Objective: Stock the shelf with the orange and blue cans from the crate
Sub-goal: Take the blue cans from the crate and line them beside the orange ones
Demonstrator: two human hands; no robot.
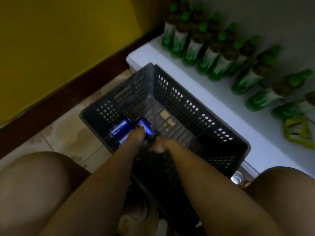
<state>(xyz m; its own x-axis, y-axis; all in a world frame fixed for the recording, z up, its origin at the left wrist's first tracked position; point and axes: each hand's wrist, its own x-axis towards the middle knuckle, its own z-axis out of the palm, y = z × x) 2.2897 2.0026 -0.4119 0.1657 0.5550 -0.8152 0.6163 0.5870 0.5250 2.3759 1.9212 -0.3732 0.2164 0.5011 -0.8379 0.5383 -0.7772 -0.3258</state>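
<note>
A dark grey perforated crate (172, 92) stands on the tiled floor against a low white shelf (213, 92). Two blue cans lie side by side in its near left corner: the left can (119, 128) and the right can (147, 127). My left hand (136, 136) reaches down into the crate and closes over the near end of the right blue can. My right hand (158, 147) is just beside it inside the crate with its fingers curled; what is under it is hidden. The silver top of an orange can (238, 178) shows by my right knee.
Several green-capped bottles (209, 53) stand in rows on the white shelf, with a yellow-green pack (298, 132) at its right end. A yellow wall with a dark brown skirting (68, 92) runs along the left. My bare knees frame the bottom corners.
</note>
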